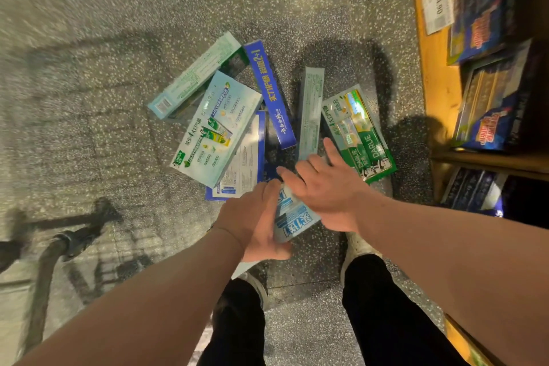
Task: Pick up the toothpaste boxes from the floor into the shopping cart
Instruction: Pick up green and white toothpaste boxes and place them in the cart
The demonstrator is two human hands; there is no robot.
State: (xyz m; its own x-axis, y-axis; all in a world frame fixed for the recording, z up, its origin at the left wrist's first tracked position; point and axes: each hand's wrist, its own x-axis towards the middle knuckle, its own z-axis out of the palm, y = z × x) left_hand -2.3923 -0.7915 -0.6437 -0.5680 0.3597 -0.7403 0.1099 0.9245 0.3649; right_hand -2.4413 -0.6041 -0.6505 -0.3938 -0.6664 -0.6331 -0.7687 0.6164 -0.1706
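1. Since the cart handle (50, 249) sits to the left, the left hand (255, 217) grips a pale blue box (294, 218), handy for loading.
2. Right hand (323, 187), fingers spread and holding nothing, hovers over it, likely steadying.
3. Beyond, other toothpaste boxes (219, 128) lie heaped on the floor (118, 9).

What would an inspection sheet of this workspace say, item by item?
Surface: speckled stone floor, partly shadowed.
Job's things: toothpaste boxes heaped on the floor; one light blue box in hand.
Clutter: nothing seen.
Hands: left hand grips the light blue box; right hand open, fingers spread over it.
Cables: nothing seen.
Surroundings: wooden shelf with blue packs, right; blurred dark metal frame, left, perhaps the cart.
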